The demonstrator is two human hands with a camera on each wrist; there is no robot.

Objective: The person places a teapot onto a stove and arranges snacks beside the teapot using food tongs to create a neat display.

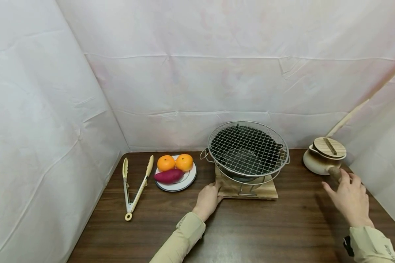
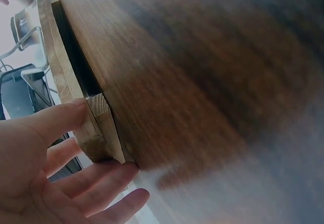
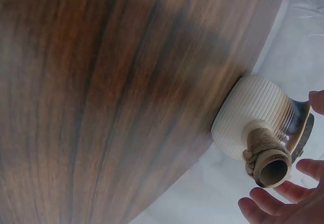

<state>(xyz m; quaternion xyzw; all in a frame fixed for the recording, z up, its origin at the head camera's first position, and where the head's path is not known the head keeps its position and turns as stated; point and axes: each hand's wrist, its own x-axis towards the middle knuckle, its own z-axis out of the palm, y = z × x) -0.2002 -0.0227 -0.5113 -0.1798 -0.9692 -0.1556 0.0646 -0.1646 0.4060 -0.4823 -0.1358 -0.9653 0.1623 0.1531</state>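
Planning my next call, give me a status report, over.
Left grip at wooden board. Right grip open by pot handle. Lidded pot upright. Nothing visible blocking the handle.

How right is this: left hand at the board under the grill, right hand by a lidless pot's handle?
Not quite: in the head view, the pot has its wooden lid on. The left hand is at the board under the grill, the right hand by the handle.

Pot [image 3: 247,113] is showing cream ribs w/ brn top; board [image 1: 229,189], lt tan; rack [image 1: 247,148], slvr grid; table [image 1: 250,226] is showing dk brn grain.
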